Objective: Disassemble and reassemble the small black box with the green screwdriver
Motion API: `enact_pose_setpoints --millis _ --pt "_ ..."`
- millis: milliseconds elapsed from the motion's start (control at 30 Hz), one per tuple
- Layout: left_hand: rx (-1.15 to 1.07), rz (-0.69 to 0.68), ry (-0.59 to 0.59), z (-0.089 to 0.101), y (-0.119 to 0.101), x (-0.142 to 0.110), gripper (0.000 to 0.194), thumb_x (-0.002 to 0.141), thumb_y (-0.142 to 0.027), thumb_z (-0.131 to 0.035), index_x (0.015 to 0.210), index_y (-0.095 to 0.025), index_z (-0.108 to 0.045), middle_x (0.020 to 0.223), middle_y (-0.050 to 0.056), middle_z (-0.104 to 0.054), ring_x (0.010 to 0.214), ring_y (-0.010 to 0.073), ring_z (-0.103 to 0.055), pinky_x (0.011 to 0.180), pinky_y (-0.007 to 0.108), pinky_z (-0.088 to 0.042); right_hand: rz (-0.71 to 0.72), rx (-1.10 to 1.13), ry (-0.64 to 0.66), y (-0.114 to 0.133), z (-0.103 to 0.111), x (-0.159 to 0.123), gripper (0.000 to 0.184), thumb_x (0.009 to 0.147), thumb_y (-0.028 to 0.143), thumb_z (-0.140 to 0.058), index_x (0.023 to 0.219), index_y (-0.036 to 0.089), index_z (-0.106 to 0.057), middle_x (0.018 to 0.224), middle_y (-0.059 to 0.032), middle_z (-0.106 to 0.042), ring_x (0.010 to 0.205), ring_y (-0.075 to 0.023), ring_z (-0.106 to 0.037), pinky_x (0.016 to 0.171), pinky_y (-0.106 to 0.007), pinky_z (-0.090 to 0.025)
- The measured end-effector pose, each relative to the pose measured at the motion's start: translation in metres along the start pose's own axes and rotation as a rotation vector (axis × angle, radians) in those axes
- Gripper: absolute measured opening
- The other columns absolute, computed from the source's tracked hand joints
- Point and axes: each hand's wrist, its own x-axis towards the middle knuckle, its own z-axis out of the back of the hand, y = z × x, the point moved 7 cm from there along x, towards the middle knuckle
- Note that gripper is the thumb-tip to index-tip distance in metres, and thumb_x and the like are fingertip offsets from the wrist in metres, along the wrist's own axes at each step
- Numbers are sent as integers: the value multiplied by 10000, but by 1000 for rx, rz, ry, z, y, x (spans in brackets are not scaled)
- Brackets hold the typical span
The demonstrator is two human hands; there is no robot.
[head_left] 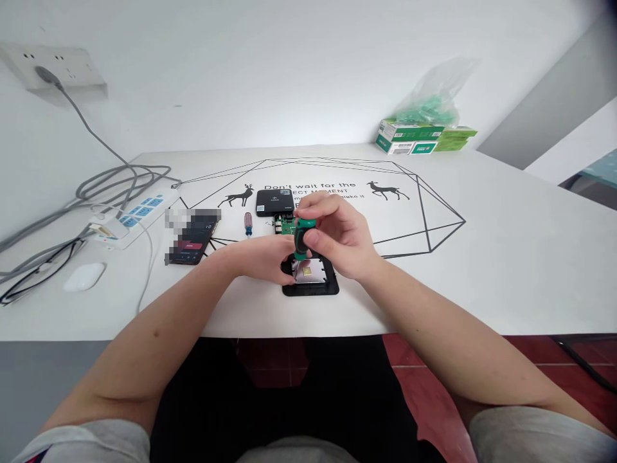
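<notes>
Taking the black casing (308, 290) as the dial's centre, a hand could slide in at six o'clock over the tabletop (308, 318) between the forearms. The left hand (267, 256) bars nine to ten, the right hand (343, 235) one to three, the green screwdriver (301, 243) twelve; the circuit board (285, 226) and black box (274, 203) crowd eleven. Past the right wrist, three offers broad passage.

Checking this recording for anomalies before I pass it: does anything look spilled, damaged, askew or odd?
Nothing looks spilled or plainly damaged, including around the green-and-black screwdriver. One oddity: blocky pixelation overlies part of the phone, unlike the rest of the picture. The grey cable also lies in untidy loops beside the power strip.
</notes>
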Motion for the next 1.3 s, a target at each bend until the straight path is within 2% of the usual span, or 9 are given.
enact_pose_setpoints --millis 67,133,267,367,567,667,967,1167,1300 --pt "-32 -26 -6 0 -2 -1 260 855 -232 -710 1112 -243 -669 1121 43 -712 991 235 -678 866 350 -538 -54 28 37 -1 -3 -1 224 1006 471 -750 1102 269 -731 1124 -80 -753 1011 -212 -722 853 -415 -646" --pt "-38 -27 -4 0 -2 -1 260 855 -231 -707 1112 -243 -671 1130 42 -711 1000 233 -679 882 350 -538 -77 42 42 -1 -3 -1 217 1018 462 -739 1109 265 -721 1119 -80 -763 1026 -215 -730 846 -407 -648" --pt "44 54 -2 1 1 1 210 857 -303 -727 1033 -220 -647 1083 57 -688 908 228 -656 780 346 -525 34 13 -8 1 1 0 223 910 352 -871 997 270 -682 963 -14 -662 865 -163 -664 727 -330 -596" --pt "88 86 11 1 4 0 242 850 -334 -740 1027 -216 -624 1016 56 -671 835 223 -631 694 335 -497 84 -43 -41 1 3 1 268 857 332 -917 971 283 -680 904 10 -606 831 -158 -628 721 -331 -581" --pt "-37 -17 4 1 -2 -1 259 865 -244 -701 1121 -238 -667 1152 49 -710 1015 232 -682 901 353 -546 -41 21 33 -1 -1 -1 233 1001 491 -754 1078 271 -743 1146 -86 -784 1044 -230 -753 855 -424 -662" --pt "-48 -7 12 0 -3 -1 265 852 -230 -707 1114 -238 -662 1131 44 -714 995 232 -682 893 361 -553 -58 48 43 1 1 -2 212 1019 454 -747 1090 255 -739 1117 -82 -809 1040 -230 -786 856 -418 -681" --pt "-51 -28 -12 2 -4 -1 216 861 -212 -701 1071 -238 -657 1103 30 -732 986 221 -694 861 330 -551 59 105 100 4 0 -1 109 1020 297 -754 1083 250 -679 1067 -58 -771 943 -186 -768 844 -402 -670" --pt "30 23 -7 0 3 0 182 865 -271 -720 1041 -230 -707 1003 37 -723 862 209 -676 737 310 -526 57 -42 106 -4 -4 -5 327 931 286 -850 1174 282 -630 1117 -46 -715 1034 -202 -734 758 -333 -619" --pt "28 37 -9 3 4 -1 169 860 -327 -756 992 -229 -720 984 36 -716 862 209 -675 728 300 -519 1 -117 133 -10 -8 -8 376 969 346 -813 1265 307 -584 1120 -27 -659 937 -170 -697 750 -332 -614"
